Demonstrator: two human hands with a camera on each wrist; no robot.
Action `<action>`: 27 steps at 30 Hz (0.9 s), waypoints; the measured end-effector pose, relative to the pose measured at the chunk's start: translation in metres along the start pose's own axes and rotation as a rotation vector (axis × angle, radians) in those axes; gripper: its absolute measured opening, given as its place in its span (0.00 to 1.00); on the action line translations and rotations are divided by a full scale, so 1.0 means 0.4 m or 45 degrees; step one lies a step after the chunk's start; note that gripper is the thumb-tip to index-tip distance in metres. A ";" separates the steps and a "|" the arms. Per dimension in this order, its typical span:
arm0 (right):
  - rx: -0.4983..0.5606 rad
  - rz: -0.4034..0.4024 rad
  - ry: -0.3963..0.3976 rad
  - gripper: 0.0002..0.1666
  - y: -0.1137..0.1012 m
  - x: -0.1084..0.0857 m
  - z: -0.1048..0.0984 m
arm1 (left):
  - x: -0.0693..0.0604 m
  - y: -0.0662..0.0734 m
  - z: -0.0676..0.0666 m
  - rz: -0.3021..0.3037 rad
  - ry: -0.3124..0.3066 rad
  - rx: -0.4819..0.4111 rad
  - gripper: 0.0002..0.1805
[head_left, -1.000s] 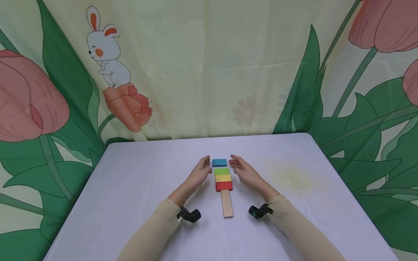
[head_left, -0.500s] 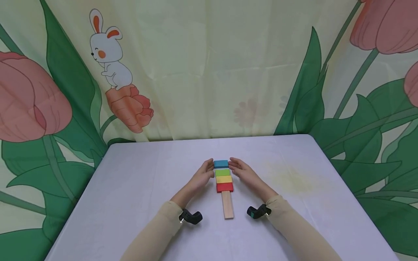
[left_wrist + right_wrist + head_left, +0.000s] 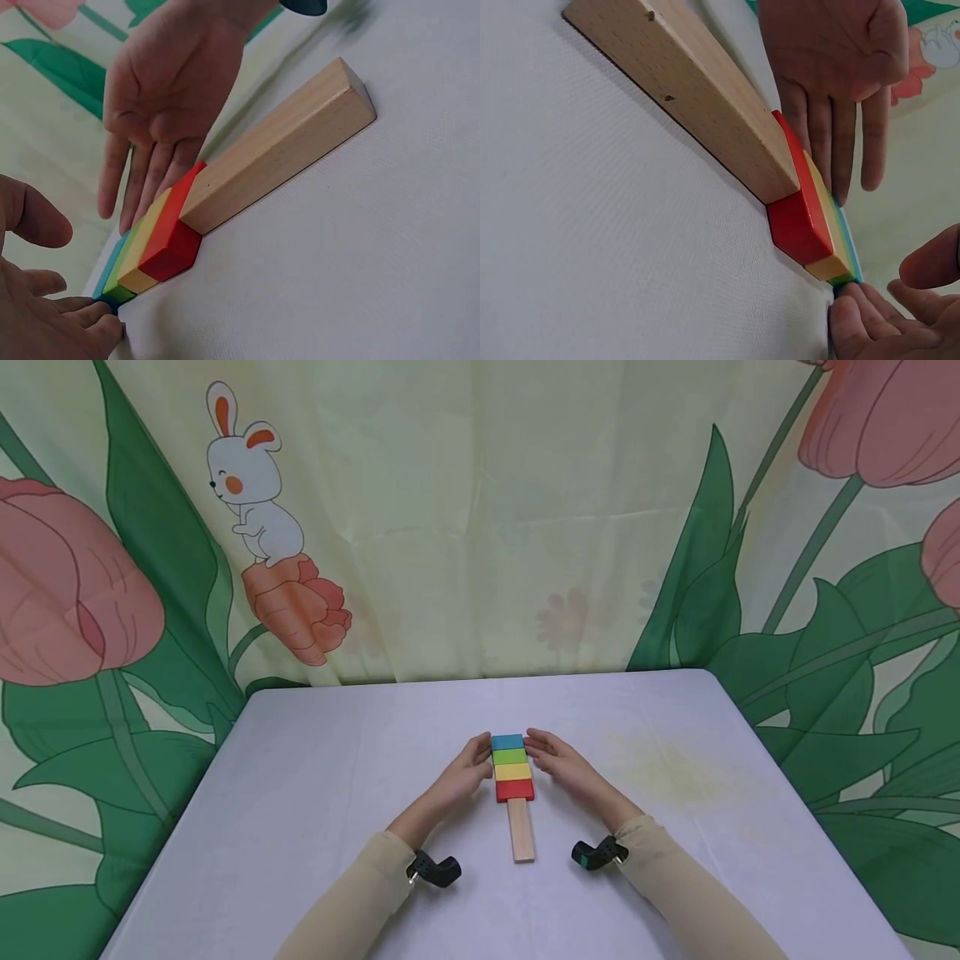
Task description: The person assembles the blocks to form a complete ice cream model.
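A blue block (image 3: 507,742), a green block (image 3: 510,757), a yellow block (image 3: 513,772) and a red block (image 3: 515,790) lie flat in a row, side against side. From the red one's near side a plain wooden block (image 3: 521,831) extends toward the person, long and narrow. My left hand (image 3: 461,774) is at the blue block's left end, fingers straight and fingertips against it. The right hand (image 3: 564,766) mirrors it at the right end, its fingers also straight. In the left wrist view, the blue block (image 3: 112,262) is partly hidden behind the others.
A white cloth covers the table (image 3: 315,760), with a pale yellowish stain (image 3: 678,772) on the right. Behind its far edge hangs a curtain (image 3: 480,527) printed with tulips and a rabbit. Each wrist wears a small black camera (image 3: 435,868).
The blue block has slid toward the person and now meets the green block; earlier a gap lay between them. Both hands closed in on its ends and moved nearer with it.
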State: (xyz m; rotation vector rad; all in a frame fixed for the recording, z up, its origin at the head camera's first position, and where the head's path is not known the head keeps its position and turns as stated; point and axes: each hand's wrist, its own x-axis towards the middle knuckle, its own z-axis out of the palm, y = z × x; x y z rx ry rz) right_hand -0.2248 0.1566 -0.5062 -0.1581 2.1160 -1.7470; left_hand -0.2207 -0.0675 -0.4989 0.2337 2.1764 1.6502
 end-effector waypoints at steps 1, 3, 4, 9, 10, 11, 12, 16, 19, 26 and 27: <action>-0.002 -0.005 -0.002 0.34 0.001 -0.001 0.000 | -0.001 0.000 0.001 0.000 0.001 0.008 0.40; 0.002 -0.014 -0.003 0.34 0.002 -0.003 -0.002 | -0.003 0.000 0.003 0.000 0.000 0.019 0.40; 0.000 -0.017 -0.004 0.34 0.003 -0.003 -0.003 | -0.003 -0.001 0.004 0.006 0.001 0.020 0.40; 0.010 -0.008 0.003 0.34 0.006 -0.004 -0.004 | -0.002 -0.005 0.003 0.022 -0.011 0.024 0.40; 0.005 -0.006 0.005 0.34 0.007 -0.004 -0.004 | -0.004 -0.005 0.003 0.025 -0.014 0.028 0.39; -0.007 -0.006 0.007 0.34 0.006 -0.007 -0.003 | -0.006 -0.005 0.003 0.026 -0.017 0.041 0.39; -0.021 -0.005 0.014 0.34 0.005 -0.009 -0.002 | -0.011 -0.003 0.004 0.029 -0.020 0.066 0.38; -0.156 -0.039 0.066 0.33 -0.001 -0.027 0.004 | -0.035 0.007 0.011 0.085 -0.044 0.268 0.34; -0.301 -0.082 0.116 0.32 -0.007 -0.050 0.012 | -0.063 0.021 0.022 0.155 -0.067 0.450 0.32; -0.657 -0.256 0.110 0.32 -0.031 -0.149 0.040 | -0.154 0.050 0.046 0.354 -0.098 0.949 0.35; -0.726 -0.284 0.108 0.33 -0.034 -0.165 0.044 | -0.168 0.052 0.047 0.385 -0.100 1.021 0.36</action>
